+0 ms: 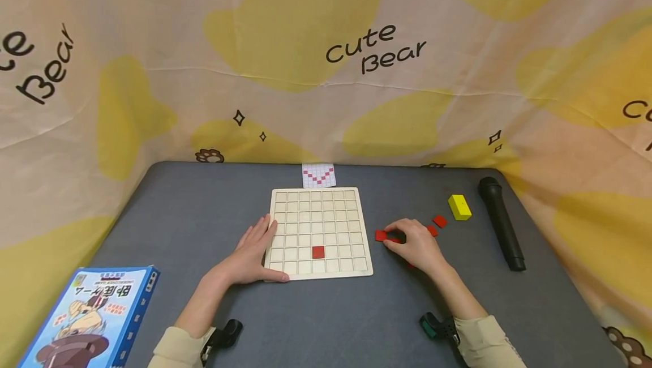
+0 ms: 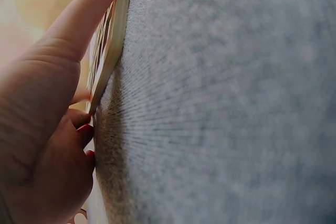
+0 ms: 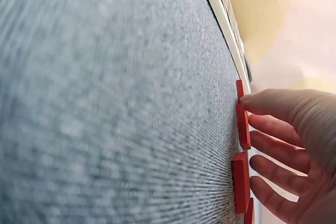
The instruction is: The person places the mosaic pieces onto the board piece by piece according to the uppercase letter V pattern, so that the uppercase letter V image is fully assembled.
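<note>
A cream square board with a grid of recesses lies on the table. One red tile sits in a recess toward its near side. My left hand rests along the board's left edge, fingers extended and thumb at the near corner; the left wrist view shows the thumb over the board's rim. Right of the board, my right hand pinches at a flat red tile on the table with thumb and forefinger. More red tiles lie under and beside this hand, partly hidden in the head view.
A small patterned card lies behind the board. At the right are loose red tiles, a yellow block and a black microphone. A blue illustrated box lies at the front left. A printed cloth hangs behind the table.
</note>
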`<state>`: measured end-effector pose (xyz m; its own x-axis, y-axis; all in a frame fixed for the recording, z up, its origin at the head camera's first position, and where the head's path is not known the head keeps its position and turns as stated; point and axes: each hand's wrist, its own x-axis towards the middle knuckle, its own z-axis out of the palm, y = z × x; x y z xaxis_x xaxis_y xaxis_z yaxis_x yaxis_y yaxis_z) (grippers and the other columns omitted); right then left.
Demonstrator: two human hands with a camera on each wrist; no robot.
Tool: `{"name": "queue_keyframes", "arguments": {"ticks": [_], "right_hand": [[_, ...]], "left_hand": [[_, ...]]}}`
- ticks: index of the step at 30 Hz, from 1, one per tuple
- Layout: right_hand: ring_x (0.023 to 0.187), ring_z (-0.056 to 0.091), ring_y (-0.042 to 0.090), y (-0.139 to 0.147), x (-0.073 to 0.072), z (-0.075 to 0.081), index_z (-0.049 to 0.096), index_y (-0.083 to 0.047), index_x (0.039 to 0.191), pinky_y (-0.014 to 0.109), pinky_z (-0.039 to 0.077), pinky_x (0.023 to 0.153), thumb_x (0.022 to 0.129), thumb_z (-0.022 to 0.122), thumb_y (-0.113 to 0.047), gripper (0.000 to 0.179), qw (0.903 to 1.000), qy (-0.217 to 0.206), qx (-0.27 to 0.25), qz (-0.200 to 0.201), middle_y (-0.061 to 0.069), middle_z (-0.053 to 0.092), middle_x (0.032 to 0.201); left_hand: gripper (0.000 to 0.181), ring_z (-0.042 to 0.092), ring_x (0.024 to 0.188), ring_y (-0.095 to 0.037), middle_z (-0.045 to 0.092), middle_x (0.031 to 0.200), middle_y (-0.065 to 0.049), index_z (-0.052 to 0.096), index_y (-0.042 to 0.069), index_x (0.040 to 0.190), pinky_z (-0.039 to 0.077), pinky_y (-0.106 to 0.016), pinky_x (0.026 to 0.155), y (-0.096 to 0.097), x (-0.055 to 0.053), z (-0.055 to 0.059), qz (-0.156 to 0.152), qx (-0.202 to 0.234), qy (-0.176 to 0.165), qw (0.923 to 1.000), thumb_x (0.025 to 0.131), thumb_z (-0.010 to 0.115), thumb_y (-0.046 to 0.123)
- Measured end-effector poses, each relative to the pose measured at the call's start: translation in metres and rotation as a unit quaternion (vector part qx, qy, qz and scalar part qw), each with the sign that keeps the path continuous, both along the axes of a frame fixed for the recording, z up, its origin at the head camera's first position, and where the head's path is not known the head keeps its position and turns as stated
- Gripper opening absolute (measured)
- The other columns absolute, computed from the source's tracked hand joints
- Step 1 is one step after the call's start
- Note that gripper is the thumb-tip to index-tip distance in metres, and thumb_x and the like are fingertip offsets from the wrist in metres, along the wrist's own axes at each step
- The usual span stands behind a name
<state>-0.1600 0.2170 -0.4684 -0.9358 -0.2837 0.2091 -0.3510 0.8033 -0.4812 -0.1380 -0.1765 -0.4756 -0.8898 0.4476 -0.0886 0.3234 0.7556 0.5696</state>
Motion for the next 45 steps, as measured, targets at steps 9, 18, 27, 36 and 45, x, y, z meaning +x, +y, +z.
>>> {"name": "queue_keyframes", "arguments": {"ticks": [9,18,27,36,45], "right_hand": [[0.099,0.059,0.029,0.002,0.0,-0.002,0.074,-0.011,0.1,0.045,0.05,0.084,0.079,0.081,-0.019,0.024,0.9999,-0.011,0.001,-0.01,0.006,0.068,0.104],[0.093,0.059,0.025,0.0,-0.001,-0.003,0.073,-0.012,0.096,0.042,0.05,0.079,0.078,0.082,-0.022,0.022,0.9998,-0.009,0.0,-0.019,0.003,0.067,0.1],[0.095,0.059,0.024,-0.02,-0.004,0.007,0.074,-0.014,0.096,0.042,0.049,0.084,0.079,0.082,-0.024,0.022,0.9992,-0.013,-0.036,-0.003,0.001,0.068,0.1],[0.089,0.058,0.021,-0.055,-0.006,0.008,0.074,-0.014,0.097,0.038,0.047,0.079,0.08,0.08,-0.023,0.02,0.9965,-0.021,-0.069,0.041,-0.001,0.067,0.095],[0.088,0.059,0.016,-0.093,-0.008,0.005,0.074,-0.014,0.096,0.033,0.049,0.078,0.079,0.081,-0.02,0.019,0.9918,-0.019,-0.094,0.084,-0.004,0.068,0.096]], "left_hand": [[0.12,0.012,0.145,-0.041,0.013,0.16,-0.022,0.024,-0.004,0.152,0.01,-0.058,0.114,-0.003,0.0,0.002,0.006,0.013,0.012,0.9998,0.067,0.084,0.057],[0.113,0.024,0.141,-0.042,0.024,0.156,-0.02,0.032,0.0,0.151,0.021,-0.061,0.11,-0.004,0.0,0.004,0.019,0.001,0.024,0.9995,0.067,0.085,0.054],[0.112,0.025,0.141,-0.041,0.025,0.156,-0.02,0.03,0.001,0.152,0.024,-0.062,0.108,-0.004,0.0,0.007,0.016,-0.009,0.03,0.9994,0.069,0.084,0.054],[0.113,0.028,0.139,-0.041,0.029,0.153,-0.02,0.031,0.0,0.151,0.027,-0.062,0.107,-0.004,0.0,0.005,0.012,-0.021,0.053,0.9983,0.069,0.082,0.057],[0.113,0.027,0.139,-0.041,0.029,0.154,-0.021,0.031,-0.001,0.15,0.026,-0.062,0.107,-0.004,0.0,0.002,0.012,-0.021,0.051,0.9984,0.068,0.082,0.058]]}}
